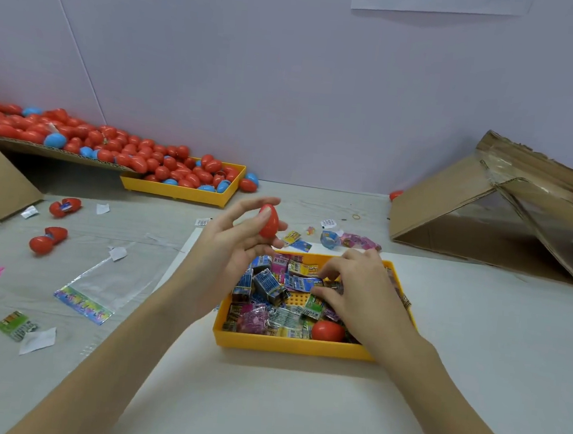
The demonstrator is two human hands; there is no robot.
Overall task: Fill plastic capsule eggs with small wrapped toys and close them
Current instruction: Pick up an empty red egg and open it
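Left hand up above the near yellow tray, holding a closed red egg between thumb and fingertips. Egg pointed end up, just over the tray's far left corner.

Right hand down in the same tray, palm down, fingers curled into the pile of small wrapped toys. Looks like pinching one packet, but hard to tell, since the fingers hide it.

In the tray: lots of little shiny packets, blue, pink, green and yellow, all jumbled. One more red egg lying near the front edge, just beside the right wrist.

Just past the tray, on the bench: a few loose packets and a small blue wrapped thing.

Far left, at the back: a second yellow tray and a cardboard sheet, both heaped with red and blue eggs. Two eggs sitting on the bench right next to that tray.

Left side of the bench: two open red eggs, each with its halves spread apart. Near them, a clear plastic bag with a bright strip, a green packet, and small bits of white paper.

Right side, at the back: a big cardboard box lying tipped over, flaps open.
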